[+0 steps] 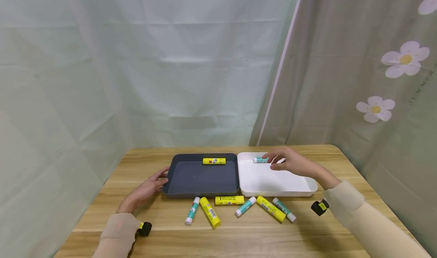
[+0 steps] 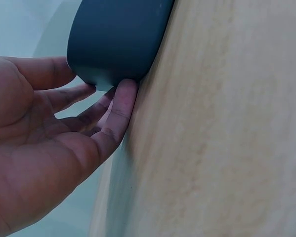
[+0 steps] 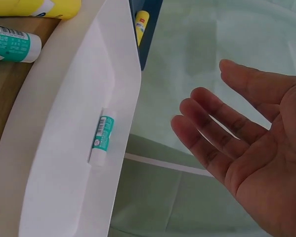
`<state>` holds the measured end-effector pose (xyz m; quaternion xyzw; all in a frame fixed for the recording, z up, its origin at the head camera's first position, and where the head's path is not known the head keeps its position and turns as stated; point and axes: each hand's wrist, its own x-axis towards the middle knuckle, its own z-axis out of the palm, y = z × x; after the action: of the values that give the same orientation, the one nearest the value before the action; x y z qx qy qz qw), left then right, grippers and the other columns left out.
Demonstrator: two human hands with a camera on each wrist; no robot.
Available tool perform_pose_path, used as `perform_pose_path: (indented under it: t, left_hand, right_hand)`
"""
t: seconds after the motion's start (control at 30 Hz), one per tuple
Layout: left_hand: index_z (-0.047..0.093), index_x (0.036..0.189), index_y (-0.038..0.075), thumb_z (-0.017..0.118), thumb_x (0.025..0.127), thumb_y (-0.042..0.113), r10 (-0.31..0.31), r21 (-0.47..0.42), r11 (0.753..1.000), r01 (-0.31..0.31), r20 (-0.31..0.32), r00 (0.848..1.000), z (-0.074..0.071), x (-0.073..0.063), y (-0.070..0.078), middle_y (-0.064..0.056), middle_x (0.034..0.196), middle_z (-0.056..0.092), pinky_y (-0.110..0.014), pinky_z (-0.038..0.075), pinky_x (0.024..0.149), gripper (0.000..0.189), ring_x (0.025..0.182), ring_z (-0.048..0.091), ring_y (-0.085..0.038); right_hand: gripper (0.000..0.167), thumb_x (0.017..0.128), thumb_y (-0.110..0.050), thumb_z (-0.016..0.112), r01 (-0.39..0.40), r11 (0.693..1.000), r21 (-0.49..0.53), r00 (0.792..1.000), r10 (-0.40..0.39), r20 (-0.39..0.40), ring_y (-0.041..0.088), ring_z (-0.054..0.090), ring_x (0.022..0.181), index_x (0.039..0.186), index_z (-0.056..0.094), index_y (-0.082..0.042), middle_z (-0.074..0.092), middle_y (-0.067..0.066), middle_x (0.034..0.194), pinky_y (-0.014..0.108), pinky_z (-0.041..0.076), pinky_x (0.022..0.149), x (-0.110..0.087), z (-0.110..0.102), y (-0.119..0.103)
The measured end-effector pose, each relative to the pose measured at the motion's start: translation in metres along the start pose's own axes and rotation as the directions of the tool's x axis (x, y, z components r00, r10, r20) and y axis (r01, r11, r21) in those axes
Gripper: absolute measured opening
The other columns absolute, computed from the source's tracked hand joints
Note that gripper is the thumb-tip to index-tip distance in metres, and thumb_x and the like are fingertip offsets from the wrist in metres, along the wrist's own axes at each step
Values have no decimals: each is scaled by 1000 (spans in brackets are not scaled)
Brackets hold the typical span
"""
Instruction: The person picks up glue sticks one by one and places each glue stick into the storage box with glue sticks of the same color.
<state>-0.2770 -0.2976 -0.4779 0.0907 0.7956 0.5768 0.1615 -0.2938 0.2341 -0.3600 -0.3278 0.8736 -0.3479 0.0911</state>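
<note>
My left hand (image 1: 148, 187) touches the left end of a dark grey tray (image 1: 201, 180); in the left wrist view its fingertips (image 2: 125, 91) rest against the tray's corner, gripping nothing. A yellow glue stick (image 1: 214, 161) lies along the far side inside that tray. Over the white tray (image 1: 263, 180) hovers my right hand (image 1: 291, 162), fingers loosely bent and apart, nothing between them. Inside the white tray, near its far wall, lies a green-and-white glue stick (image 3: 103, 133). In the head view the right fingers partly cover it.
In front of the trays, several glue sticks lie on the wooden table (image 1: 164, 231), among them a yellow one (image 1: 209, 212) and a green one (image 1: 192, 210). The two trays stand side by side. A pale curtain (image 1: 191, 68) hangs behind the table.
</note>
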Motion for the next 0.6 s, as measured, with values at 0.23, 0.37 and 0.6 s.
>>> perform_pose_path:
  t: [0.23,0.37,0.6]
  left_hand:
    - [13,167,4,42,113,15,0,-1,1000,0,-3,1000,0,0,-2,-33,163,13,-64,30,118,62,149,24,-52]
    - [13,167,4,43,113,15,-1,-7,1000,1,-9,1000,1,0,-2,-32,161,15,-64,29,117,62,147,27,-51]
    - [14,167,5,43,113,15,-8,4,1000,8,-14,1000,3,1,-2,-31,159,17,-61,33,115,62,144,32,-50]
  right_hand:
    - [33,98,-7,72,3,1000,-20,1000,-3,-25,25,69,102,131,70,-4,70,6,110,29,59,80,-15,6,4]
    - [33,98,-7,72,16,1000,-15,999,-17,-40,22,68,100,131,70,-3,70,4,110,30,59,85,-26,11,6]
    - [34,99,-8,71,-1,1000,19,998,2,-56,20,68,100,132,68,-2,71,4,109,29,60,85,-44,15,13]
